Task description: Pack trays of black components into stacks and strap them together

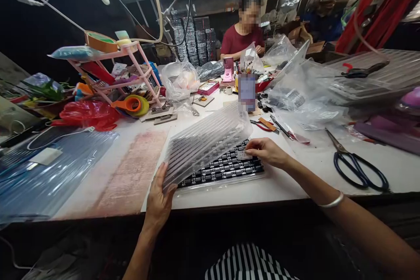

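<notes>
The bench (311, 157) spans the view and carries all work items. Stacked clear plastic sheets (75, 157) are laid at its left end, and a pink rack (142, 59) is positioned behind them. Clear plastic bags (315, 92) are heaped at the right rear. A person (243, 35) in a dark red top is seated at the far side.

A ribbed translucent cover (203, 140) is located at the center front of the bench. It is set obliquely over the black circuit boards (213, 175), which are arranged in rows on a clear tray (223, 184). The boards are covered at the left and rear; their front and right portions are exposed.

The near left corner of the cover is gripped by the left hand (159, 201), which is partly closed, with the fingers at the left edge and the thumb at the front edge. A small pale label (243, 155) is pinched between the thumb and fingers of the right hand (269, 151), above the right portion of the boards.

Scissors (341, 151) with dark blue handles are placed at the right, blades directed rearward. Red-handled pliers (262, 127) are placed behind the right hand.
</notes>
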Demonstrator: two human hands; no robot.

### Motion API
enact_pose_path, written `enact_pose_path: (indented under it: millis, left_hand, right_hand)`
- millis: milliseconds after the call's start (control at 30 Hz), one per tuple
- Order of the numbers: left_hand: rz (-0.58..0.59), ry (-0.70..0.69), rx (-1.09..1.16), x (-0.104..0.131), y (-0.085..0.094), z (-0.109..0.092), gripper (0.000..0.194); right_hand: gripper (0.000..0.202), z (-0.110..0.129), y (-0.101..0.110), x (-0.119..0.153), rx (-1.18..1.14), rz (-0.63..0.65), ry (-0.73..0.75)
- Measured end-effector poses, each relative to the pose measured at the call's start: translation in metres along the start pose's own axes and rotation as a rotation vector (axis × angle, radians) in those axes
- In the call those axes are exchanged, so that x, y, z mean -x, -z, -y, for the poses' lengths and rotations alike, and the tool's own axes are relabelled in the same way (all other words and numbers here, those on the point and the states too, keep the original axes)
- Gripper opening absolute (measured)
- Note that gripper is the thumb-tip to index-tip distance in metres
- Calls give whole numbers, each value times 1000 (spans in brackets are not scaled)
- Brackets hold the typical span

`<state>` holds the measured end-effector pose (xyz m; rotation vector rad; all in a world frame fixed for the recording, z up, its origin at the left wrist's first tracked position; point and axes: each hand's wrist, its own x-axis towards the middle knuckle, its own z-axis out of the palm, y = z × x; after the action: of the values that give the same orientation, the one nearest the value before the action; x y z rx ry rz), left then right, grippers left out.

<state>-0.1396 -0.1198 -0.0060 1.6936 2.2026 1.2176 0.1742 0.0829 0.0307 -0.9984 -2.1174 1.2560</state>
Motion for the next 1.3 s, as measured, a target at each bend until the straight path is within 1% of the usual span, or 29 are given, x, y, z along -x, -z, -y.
enact_pose_path:
  millis: [67, 133, 233, 300, 367, 400, 433, 500, 567, 633, 800, 900, 967, 1033, 1100, 1167, 1233, 1267, 1300]
  left_hand:
    - [4, -11, -10, 0, 0, 1, 72]
    - [10, -16, -16, 0, 0, 1, 72]
    - [14, -15, -19, 0, 0, 1, 72]
    - [19, -9, -26, 0, 0, 2, 72]
    - [18, -10, -35, 1, -1, 2, 71]
    - [18, -15, -40, 1, -1, 1, 71]
    - [17, -23, -46, 1, -1, 1, 71]
    - [20, -36, -63, 1, -1, -1, 72]
    - [39, -30, -85, 1, -1, -3, 72]
    - [56, -20, -100, 1, -1, -4, 73]
    - [61, -33, -117, 1, 0, -3, 74]
    - [65, -35, -117, 1, 0, -4, 76]
    - [76, -35, -112, 1, 0, -5, 77]
    - [82, -34, -105, 1, 1, -7, 78]
    - [78, -33, -100, 1, 1, -8, 79]
    - [73, -31, -101, 1, 1, -8, 79]
    - [80, -33, -109, 1, 2, -7, 78]
    - [92, -36, -118, 1, 2, -7, 78]
    - [109, -39, -133, 1, 2, -6, 79]
  right_hand:
    - [16, -2, -7, -10, 91, -43, 0]
    - [12, -4, -11, -15, 133, -77, 5]
    - [9, -4, -15, -12, 206, -141, 26]
    - [12, -3, -18, -4, 323, -223, 80]
    - [21, -2, -23, 8, 504, -305, 185]
    - [25, -1, -27, 14, 597, -324, 248]
    - [27, -1, -30, 20, 679, -323, 305]
    - [30, -1, -36, 31, 805, -278, 387]
    - [32, -3, -42, 38, 890, -246, 412]
    - [36, -6, -45, 40, 940, -239, 407]
    - [41, -9, -44, 38, 969, -253, 408]
    - [40, -2, -41, 43, 925, -326, 396]
    - [38, 8, -46, 51, 890, -348, 418]
    - [36, 19, -59, 58, 866, -288, 497]
    - [36, 28, -77, 64, 852, -186, 567]
    - [37, 33, -92, 66, 834, -131, 581]
    - [36, 32, -95, 66, 780, -127, 562]
    - [34, 29, -91, 67, 734, -154, 540]
    - [33, 23, -84, 68, 675, -208, 502]
